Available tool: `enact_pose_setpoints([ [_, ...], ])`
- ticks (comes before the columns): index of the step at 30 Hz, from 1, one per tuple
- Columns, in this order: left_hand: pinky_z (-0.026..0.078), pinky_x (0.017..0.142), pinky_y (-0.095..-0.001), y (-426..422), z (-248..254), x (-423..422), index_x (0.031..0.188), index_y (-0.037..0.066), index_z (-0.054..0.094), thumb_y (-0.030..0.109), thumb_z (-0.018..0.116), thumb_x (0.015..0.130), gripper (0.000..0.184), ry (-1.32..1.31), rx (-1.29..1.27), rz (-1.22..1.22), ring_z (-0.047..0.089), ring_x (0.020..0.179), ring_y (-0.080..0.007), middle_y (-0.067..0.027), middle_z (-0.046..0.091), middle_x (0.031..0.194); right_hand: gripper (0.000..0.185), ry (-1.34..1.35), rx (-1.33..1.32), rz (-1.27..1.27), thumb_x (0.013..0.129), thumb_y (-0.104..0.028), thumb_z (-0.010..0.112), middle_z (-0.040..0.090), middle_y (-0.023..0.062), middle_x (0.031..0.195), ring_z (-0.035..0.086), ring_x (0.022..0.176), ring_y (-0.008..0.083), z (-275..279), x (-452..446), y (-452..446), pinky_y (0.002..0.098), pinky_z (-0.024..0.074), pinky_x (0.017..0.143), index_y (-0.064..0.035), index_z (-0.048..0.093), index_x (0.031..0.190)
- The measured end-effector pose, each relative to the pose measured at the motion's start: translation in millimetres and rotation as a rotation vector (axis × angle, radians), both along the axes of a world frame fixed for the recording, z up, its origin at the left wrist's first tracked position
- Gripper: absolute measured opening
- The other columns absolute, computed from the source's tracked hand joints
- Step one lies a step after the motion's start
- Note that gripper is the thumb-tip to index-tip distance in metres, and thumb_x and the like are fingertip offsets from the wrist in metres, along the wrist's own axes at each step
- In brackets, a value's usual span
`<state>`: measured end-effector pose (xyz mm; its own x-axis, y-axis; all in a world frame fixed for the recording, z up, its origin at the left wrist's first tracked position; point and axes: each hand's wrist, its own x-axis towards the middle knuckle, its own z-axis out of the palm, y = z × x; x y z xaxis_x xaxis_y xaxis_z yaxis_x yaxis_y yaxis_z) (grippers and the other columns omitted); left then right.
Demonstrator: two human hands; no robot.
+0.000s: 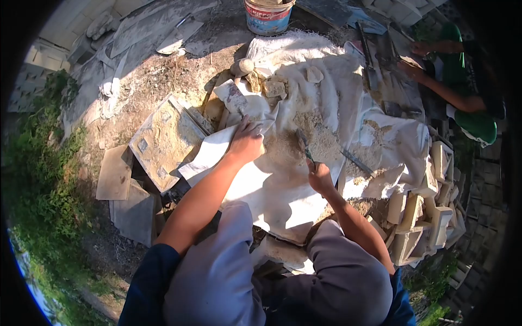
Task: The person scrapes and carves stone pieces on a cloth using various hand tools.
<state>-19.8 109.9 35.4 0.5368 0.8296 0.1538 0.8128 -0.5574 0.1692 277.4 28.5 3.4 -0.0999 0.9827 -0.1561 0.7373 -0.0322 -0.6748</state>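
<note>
My left hand (246,142) rests on the white cloth (293,187), its fingers bent near the cloth's fold; whether it pinches the cloth is hard to see. In my right hand (319,176) is a small trowel (305,148) with a dark blade and greenish handle, its tip at a pile of sandy powder (316,130) on the cloth. Beyond my left hand lies a grey speckled slab (231,96), with a rounded stone (242,67) and a tan chunk (275,87) near it. A flat metal bar (356,162) lies right of the powder.
A powder-covered square mould (166,142) and tan slabs (115,173) are at left. Stacked pale blocks (421,223) stand at right. A labelled bucket (268,17) is at the top. At upper right, a co-worker's arms (448,92) reach over boards. Plants (46,174) grow far left.
</note>
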Motion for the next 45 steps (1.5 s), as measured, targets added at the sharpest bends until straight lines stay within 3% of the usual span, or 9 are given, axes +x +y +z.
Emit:
enact_pose_setpoints([
  [1,0.025,0.122,-0.0502,0,-1,-1,0.084,0.000,0.076,0.016,0.065,0.073,0.023,-0.033,0.016,-0.001,0.058,0.120,-0.0288,-0.0149,0.069,0.118,0.014,-0.005,-0.102,0.008,0.100,-0.008,0.055,0.056,0.0240,0.075,0.053,0.062,0.0438,4,2,4,0.0487,0.0420,0.051,0.0041,0.059,0.095],
  [2,0.025,0.122,-0.0502,-1,-3,-3,0.084,0.000,0.076,0.016,0.065,0.073,0.023,-0.030,0.007,-0.001,0.058,0.120,-0.0288,-0.0149,0.069,0.118,0.008,-0.098,0.495,0.273,0.098,-0.001,0.055,0.054,0.0222,0.074,0.053,0.063,0.0422,-1,5,0,0.0486,0.0415,0.051,0.0049,0.059,0.101],
  [7,0.025,0.122,-0.0504,1,-4,-1,0.082,-0.002,0.075,0.017,0.066,0.071,0.023,-0.151,0.095,-0.021,0.056,0.122,-0.0290,-0.0136,0.068,0.121,0.013,-0.046,0.450,0.031,0.100,-0.006,0.054,0.054,0.0193,0.071,0.050,0.059,0.0416,-8,-11,-16,0.0492,0.0395,0.051,0.0046,0.060,0.097],
  [9,0.025,0.122,-0.0504,1,-5,-2,0.082,-0.002,0.075,0.018,0.067,0.071,0.024,-0.130,0.099,-0.030,0.056,0.122,-0.0292,-0.0143,0.068,0.122,0.025,0.085,-0.242,-0.116,0.103,-0.016,0.053,0.051,0.0221,0.065,0.049,0.059,0.0440,24,-8,-5,0.0512,0.0380,0.052,0.0041,0.060,0.088],
  [13,0.025,0.122,-0.0511,0,-11,-4,0.079,-0.001,0.074,0.022,0.067,0.071,0.025,-0.081,0.055,-0.013,0.055,0.123,-0.0300,-0.0159,0.067,0.121,0.043,0.074,0.119,-0.144,0.101,-0.028,0.058,0.057,0.0301,0.068,0.057,0.065,0.0505,12,-8,-14,0.0505,0.0424,0.056,0.0047,0.056,0.073],
  [29,0.019,0.125,-0.0491,1,-5,-4,0.088,-0.002,0.076,0.022,0.066,0.078,0.027,-0.008,-0.005,-0.015,0.051,0.129,-0.0288,-0.0158,0.064,0.127,0.057,0.041,-0.066,-0.308,0.106,-0.038,0.044,0.058,0.0351,0.071,0.058,0.074,0.0549,20,11,-25,0.0567,0.0408,0.064,0.0064,0.060,0.075],
  [32,0.019,0.125,-0.0484,1,6,1,0.090,-0.001,0.076,0.022,0.065,0.080,0.027,0.020,-0.038,-0.001,0.051,0.129,-0.0277,-0.0155,0.064,0.128,0.058,0.051,-0.264,-0.297,0.107,-0.038,0.042,0.057,0.0342,0.070,0.058,0.071,0.0535,18,21,-23,0.0567,0.0393,0.063,0.0066,0.059,0.074],
  [38,0.019,0.125,-0.0473,-1,9,3,0.096,0.000,0.076,0.017,0.064,0.077,0.028,0.078,-0.095,0.030,0.050,0.132,-0.0232,-0.0118,0.065,0.129,0.060,-0.020,0.140,-0.378,0.107,-0.040,0.044,0.055,0.0280,0.061,0.055,0.061,0.0457,10,29,-21,0.0522,0.0385,0.058,0.0051,0.057,0.069],
  [45,0.020,0.125,-0.0475,-1,13,3,0.097,0.000,0.076,0.021,0.064,0.083,0.028,0.101,-0.150,0.036,0.051,0.131,-0.0249,-0.0127,0.065,0.129,0.058,0.102,-0.146,-0.436,0.107,-0.042,0.041,0.051,0.0231,0.059,0.048,0.054,0.0343,15,43,-9,0.0480,0.0375,0.055,0.0057,0.057,0.077],
])
